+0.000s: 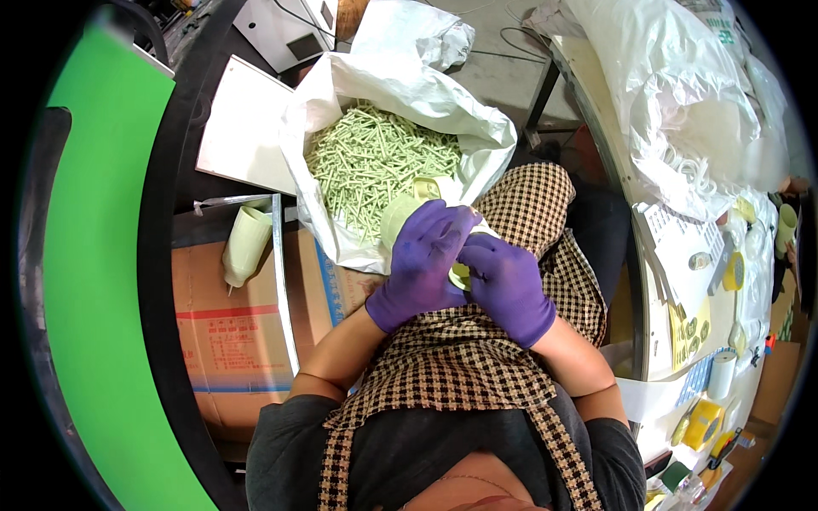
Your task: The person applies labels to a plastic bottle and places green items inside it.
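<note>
1. Purple, matte, close-fitting gloves cover both hands. The left hand (430,251) is closed around a pale green plastic housing (397,221), its fingers laid over the top and hiding much of the shape.
2. The right hand (511,285) is curled in, narrow, with its fingers against the near side of the housing; its fingertips are hidden, so I cannot tell whether they grip it or some smaller part.
3. The housing sits above the lap, at the near edge of a white sack; its rounded, smooth wall shows left of the left hand.
4. Beneath and around it, a checked woven apron (452,366) drapes the lap and knee, the knee coming up beside the sack.
5. Just beyond the hands, the white sack (477,119), crinkled and rolled open, holds a heap of thin, pale green rods (383,157).
6. To the left, a tapered, bottle-shaped green piece (248,243) lies tilted over a brown cardboard carton (226,341), near a flat white panel (243,128).
7. Farther left runs a smooth, bright green surface (102,255) with a black border.
8. On the right, a pale worktable (660,336) carries a translucent plastic bag (682,102), printed sheets (682,247) and a yellow tape roll (734,271), crowding that side.
</note>
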A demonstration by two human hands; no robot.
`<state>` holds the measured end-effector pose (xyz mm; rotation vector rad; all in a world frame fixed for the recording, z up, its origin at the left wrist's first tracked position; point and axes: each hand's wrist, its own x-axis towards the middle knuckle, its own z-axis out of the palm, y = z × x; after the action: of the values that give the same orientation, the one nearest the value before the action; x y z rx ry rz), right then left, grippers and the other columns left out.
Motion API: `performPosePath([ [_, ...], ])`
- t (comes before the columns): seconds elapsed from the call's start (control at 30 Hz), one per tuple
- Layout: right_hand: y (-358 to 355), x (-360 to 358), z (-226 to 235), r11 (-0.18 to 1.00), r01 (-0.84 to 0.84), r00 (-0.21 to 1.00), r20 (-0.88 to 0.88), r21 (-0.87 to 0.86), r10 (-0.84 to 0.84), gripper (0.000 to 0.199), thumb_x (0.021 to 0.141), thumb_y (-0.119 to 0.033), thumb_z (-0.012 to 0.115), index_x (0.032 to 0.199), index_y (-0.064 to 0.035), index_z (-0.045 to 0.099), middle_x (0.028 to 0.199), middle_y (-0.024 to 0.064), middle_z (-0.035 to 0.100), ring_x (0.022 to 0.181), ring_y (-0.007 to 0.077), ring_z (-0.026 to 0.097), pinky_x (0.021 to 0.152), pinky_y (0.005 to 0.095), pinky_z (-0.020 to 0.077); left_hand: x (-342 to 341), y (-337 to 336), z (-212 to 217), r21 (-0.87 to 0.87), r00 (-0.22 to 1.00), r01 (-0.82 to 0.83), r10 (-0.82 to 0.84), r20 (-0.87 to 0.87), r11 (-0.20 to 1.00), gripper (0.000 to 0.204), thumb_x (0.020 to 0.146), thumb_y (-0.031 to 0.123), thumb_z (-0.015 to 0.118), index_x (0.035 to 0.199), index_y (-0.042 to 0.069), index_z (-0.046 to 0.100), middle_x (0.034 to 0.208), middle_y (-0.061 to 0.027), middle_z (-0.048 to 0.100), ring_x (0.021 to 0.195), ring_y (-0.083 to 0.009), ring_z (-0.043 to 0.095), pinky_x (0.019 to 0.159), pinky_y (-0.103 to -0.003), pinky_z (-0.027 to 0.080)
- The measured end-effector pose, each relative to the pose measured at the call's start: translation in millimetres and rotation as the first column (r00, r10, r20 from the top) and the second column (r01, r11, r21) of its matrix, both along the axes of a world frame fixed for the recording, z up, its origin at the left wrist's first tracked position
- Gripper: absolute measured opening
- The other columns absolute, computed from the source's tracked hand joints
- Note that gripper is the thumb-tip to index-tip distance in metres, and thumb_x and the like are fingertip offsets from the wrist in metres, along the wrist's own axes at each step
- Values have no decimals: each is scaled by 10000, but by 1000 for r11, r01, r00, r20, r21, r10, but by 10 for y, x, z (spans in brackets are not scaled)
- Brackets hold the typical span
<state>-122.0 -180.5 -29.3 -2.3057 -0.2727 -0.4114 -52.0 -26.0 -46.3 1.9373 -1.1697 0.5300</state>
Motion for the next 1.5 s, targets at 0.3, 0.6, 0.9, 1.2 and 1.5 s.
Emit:
performPosePath([
  [0.3,-64,-136,-86,983,-30,999,-20,-181,26,259,788,-44,667,1043,-82,688,928,82,660,788,278,692,629,375,563,-87,-50,9,105,996,42,-34,-77,994,813,567,272,887,1309,50,641,1230,-129,677,1169,-324,652,1094,-514,448],
  [0.6,-239,-275,-116,997,-20,1000,-10,79,20,217,761,28,675,941,-75,740,895,103,700,736,288,704,636,366,576,-194,-112,37,195,996,90,-92,0,977,704,587,295,909,1199,40,673,1257,-102,684,1213,-317,652,1095,-518,453],
  [0.9,-259,-248,-262,997,-62,998,25,-45,63,184,840,-85,658,1004,-112,738,884,104,700,738,282,704,639,376,566,-191,-156,11,147,998,57,-52,-32,988,683,614,288,889,1219,59,670,1265,-115,671,1210,-316,639,1131,-533,409],
  [1.2,-115,-380,-589,1000,-27,960,278,-3,26,179,884,-122,593,1018,-7,623,885,160,622,785,322,640,720,431,528,-86,-127,-137,443,996,82,-61,-62,893,853,751,525,781,1358,-20,534,1371,-162,601,1358,-382,508,1226,-609,228],
  [1.5,-2179,-2540,-319,582,791,460,442,191,-770,236,870,30,717,1103,-8,714,1137,155,713,1117,327,669,977,430,521,-111,-350,-214,382,736,377,-523,429,844,395,1002,394,643,1350,424,459,1363,69,595,1341,-201,526,1214,-666,194],
])
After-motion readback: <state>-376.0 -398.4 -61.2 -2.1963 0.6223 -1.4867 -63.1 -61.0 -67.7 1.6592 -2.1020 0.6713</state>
